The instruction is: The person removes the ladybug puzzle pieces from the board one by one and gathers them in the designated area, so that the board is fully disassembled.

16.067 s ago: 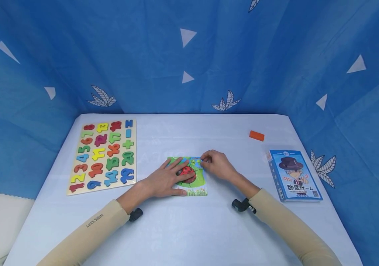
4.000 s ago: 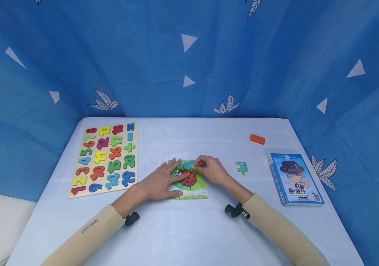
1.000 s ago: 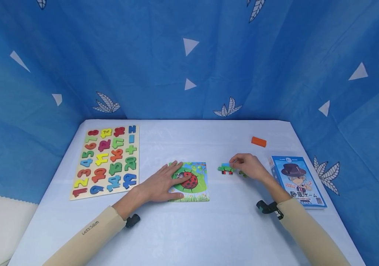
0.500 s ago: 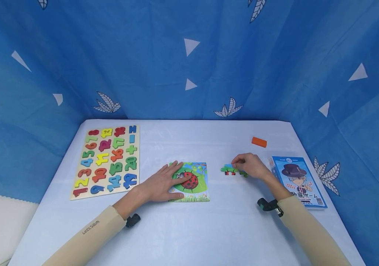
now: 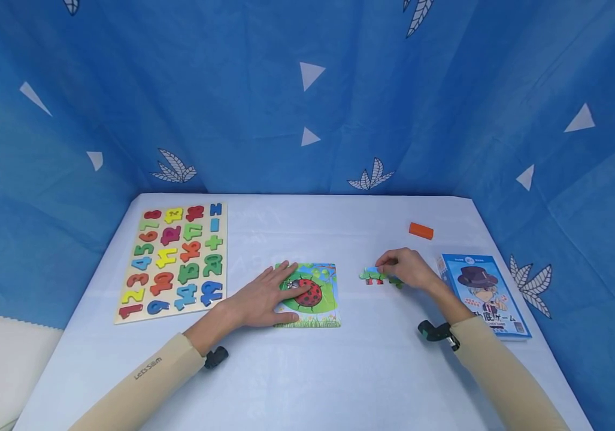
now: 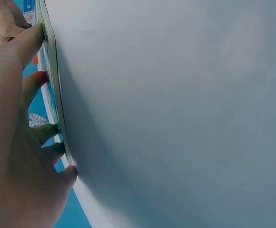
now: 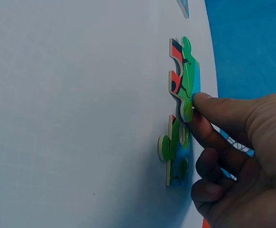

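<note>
**Right hand (image 5: 405, 267) pinches a flat blue-and-green jigsaw piece (image 7: 189, 78) marked in red and black**

Take the flat, square jigsaw board (image 5: 320, 312), printed with a red-and-black ladybug on green, as the clock's centre in the head view. It lies flat on the white-covered table (image 5: 307, 383). The left hand (image 5: 264, 301) rests on it from nine o'clock, its fingers straight and spread wide, the thumb near the board's lower edge.

The jigsaw piece is between two and three o'clock, apart from the board. The right hand's thumb and index finger are narrow on it; the other fingers curl inward. Just past it at three o'clock lies a second green-and-blue jigsaw piece (image 7: 179, 166), partly hidden by the hand; whether the two pieces touch is hard to tell.

A small, oblong orange block (image 5: 421, 230) lies at two o'clock. Well out at three o'clock is a rectangular blue-and-white box (image 5: 482, 284) showing a cartoon figure in a dark hat. Between nine and ten o'clock lies a pale board of colourful raised numbers (image 5: 178, 304). A blue curtain (image 5: 232, 90) with white triangles hangs behind at twelve.
</note>
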The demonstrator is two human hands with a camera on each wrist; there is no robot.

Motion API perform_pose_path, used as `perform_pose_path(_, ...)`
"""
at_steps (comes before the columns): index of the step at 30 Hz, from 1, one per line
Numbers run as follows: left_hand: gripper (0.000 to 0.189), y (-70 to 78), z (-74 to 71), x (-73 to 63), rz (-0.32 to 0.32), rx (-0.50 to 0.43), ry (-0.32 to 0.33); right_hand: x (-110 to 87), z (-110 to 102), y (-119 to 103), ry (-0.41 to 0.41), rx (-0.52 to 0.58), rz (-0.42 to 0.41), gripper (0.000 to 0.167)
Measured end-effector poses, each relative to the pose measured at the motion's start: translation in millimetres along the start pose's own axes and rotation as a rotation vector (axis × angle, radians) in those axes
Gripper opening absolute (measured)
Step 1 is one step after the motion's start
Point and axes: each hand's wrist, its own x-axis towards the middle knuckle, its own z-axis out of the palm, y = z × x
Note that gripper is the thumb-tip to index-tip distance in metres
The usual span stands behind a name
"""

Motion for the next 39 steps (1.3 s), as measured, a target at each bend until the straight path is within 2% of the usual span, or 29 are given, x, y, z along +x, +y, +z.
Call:
perform_pose_path(17,0.072,-1.2,2.2,0.3,0.004,-0.004,0.000,1.9,2.6,1.1,0.003,-0.009,-0.032,0.012)
perform_pose_path(29,0.072,-1.1,1.9,0.1,-0.002,0.002,-0.004,2.4,5.2,2.2,0.048,-0.047,-0.050,0.010)
perform_pose_path(39,0.072,-1.7,1.9,-0.1,0.000,0.010,-0.001,-0.5,4.0,-1.1,0.048,-0.049,-0.052,0.010)
